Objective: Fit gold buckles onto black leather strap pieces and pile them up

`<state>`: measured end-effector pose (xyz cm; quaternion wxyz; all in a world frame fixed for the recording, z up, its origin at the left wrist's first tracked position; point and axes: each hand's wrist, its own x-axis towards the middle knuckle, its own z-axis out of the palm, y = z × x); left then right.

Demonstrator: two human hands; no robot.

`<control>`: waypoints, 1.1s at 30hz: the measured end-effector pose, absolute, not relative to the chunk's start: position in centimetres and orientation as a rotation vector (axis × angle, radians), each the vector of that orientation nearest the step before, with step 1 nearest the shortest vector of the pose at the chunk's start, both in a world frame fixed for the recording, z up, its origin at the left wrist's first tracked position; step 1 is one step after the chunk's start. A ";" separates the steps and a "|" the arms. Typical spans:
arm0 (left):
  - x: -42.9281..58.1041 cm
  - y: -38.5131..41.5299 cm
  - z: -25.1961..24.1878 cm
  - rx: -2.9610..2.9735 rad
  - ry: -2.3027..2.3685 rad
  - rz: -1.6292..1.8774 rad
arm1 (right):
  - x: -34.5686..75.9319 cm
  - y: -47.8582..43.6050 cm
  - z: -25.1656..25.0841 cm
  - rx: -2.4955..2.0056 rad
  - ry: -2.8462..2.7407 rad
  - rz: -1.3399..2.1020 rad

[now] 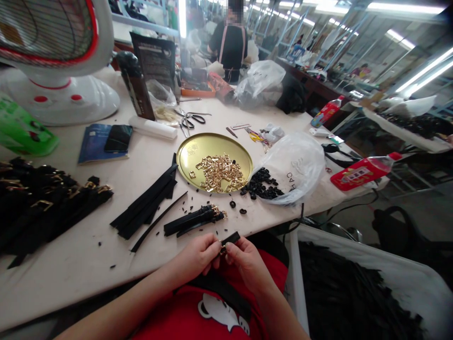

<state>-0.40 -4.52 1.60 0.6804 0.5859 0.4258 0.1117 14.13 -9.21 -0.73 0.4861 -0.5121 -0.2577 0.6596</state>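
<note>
Your left hand (208, 251) pinches at the buckle end of a short black strap (232, 237); your right hand (245, 256) pinches the strap between thumb and fingers. Strap held over your lap, just off the near edge of the counter (81, 283). Long axis slants: stub points up and rightward, away from you; gold buckle (222, 247) at the lower left, partly hidden by fingers. Step in hand, judged: seating strap in buckle. Next move seems to call for a steady left pinch while the right draws the strap flat. Beyond: a bundle of buckled straps (191, 222), gold ends rightward; then a gold tray (215, 141) heaped with loose buckles (222, 174), black rings (265, 184) beside it.
</note>
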 end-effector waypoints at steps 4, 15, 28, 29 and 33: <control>-0.3 -4.8 1.0 1.410 1.010 0.284 | 13.9 -9.2 -0.8 -1.449 -0.904 1.270; -0.6 -5.9 1.9 1.240 0.933 0.299 | 13.9 -10.0 -0.3 -1.214 -0.624 1.637; -1.0 -6.5 0.3 1.533 1.064 0.309 | 13.6 -10.3 -1.4 -1.619 -1.357 0.940; -1.0 -6.3 0.2 1.513 1.051 0.294 | 13.7 -10.2 -1.4 -1.580 -1.337 0.996; -0.8 -5.0 0.0 1.451 1.032 0.287 | 14.0 -10.2 -0.6 -1.477 -1.354 1.031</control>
